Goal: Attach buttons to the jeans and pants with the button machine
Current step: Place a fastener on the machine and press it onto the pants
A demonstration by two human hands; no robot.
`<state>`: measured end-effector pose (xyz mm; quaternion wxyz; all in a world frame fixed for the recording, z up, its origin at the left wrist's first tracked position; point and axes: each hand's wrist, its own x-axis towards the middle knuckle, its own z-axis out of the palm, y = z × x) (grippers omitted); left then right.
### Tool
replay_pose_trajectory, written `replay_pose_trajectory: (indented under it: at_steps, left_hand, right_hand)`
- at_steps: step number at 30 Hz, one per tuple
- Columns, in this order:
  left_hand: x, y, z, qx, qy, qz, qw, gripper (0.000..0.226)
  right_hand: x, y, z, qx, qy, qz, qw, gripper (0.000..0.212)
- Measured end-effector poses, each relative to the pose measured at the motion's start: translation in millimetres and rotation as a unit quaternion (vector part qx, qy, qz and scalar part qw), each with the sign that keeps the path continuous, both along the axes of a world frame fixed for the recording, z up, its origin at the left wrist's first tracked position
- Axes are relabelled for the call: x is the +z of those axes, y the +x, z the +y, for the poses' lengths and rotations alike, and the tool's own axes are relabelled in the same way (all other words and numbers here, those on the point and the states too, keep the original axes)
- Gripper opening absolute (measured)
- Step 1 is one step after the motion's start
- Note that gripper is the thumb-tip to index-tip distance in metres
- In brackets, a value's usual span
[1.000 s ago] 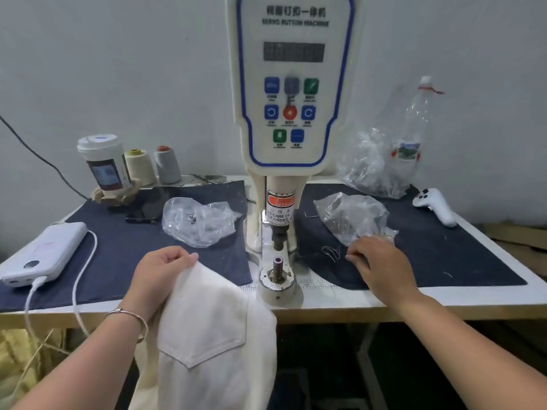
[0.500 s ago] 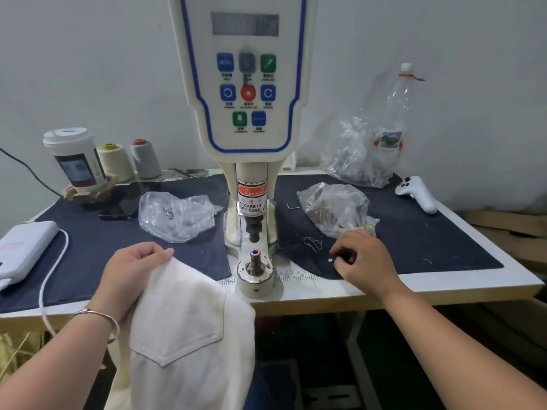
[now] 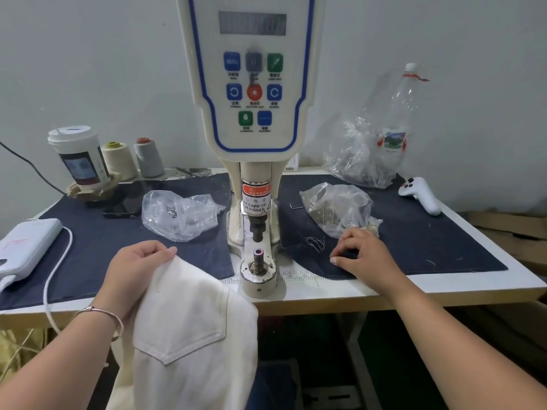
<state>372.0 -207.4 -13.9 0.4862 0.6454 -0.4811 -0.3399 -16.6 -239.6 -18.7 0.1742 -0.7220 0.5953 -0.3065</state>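
My left hand (image 3: 134, 269) grips the top edge of the white pants (image 3: 189, 335), which hang off the table's front edge just left of the button machine (image 3: 257, 202). My right hand (image 3: 362, 255) rests on the dark cloth (image 3: 429, 241) right of the machine, fingers curled, fingertips (image 3: 334, 259) down; whether they pinch a button, I cannot tell. A plastic bag (image 3: 334, 208) lies just behind that hand.

right hand (image 3: 365, 255) slid off the bag (image 3: 334, 207) onto the cloth (image 3: 429, 247).

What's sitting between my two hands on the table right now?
In the head view, the button machine's lower die post stands between the left hand, which grips the white pants, and the right hand on the dark cloth.
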Motion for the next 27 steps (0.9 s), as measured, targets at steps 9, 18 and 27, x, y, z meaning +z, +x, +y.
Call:
replay_pose_trajectory:
  at_steps: [9, 18, 27]
  left_hand:
    - [2.5, -3.8, 0.7, 0.006, -0.008, 0.011, 1.0, 0.031]
    - [2.6, -3.8, 1.4, 0.009, -0.015, 0.009, 1.0, 0.03]
    - [1.6, -1.2, 0.8, 0.007, -0.012, 0.003, 1.0, 0.03]
  right_hand:
    - [35.2, 64.8, 18.1, 0.043, -0.061, -0.191, 0.979, 0.02]
    - [38.2, 115.4, 27.2, 0.117, -0.044, -0.224, 0.967, 0.008]
    - [36.0, 113.1, 24.3, 0.124, -0.046, -0.2, 0.971, 0.003]
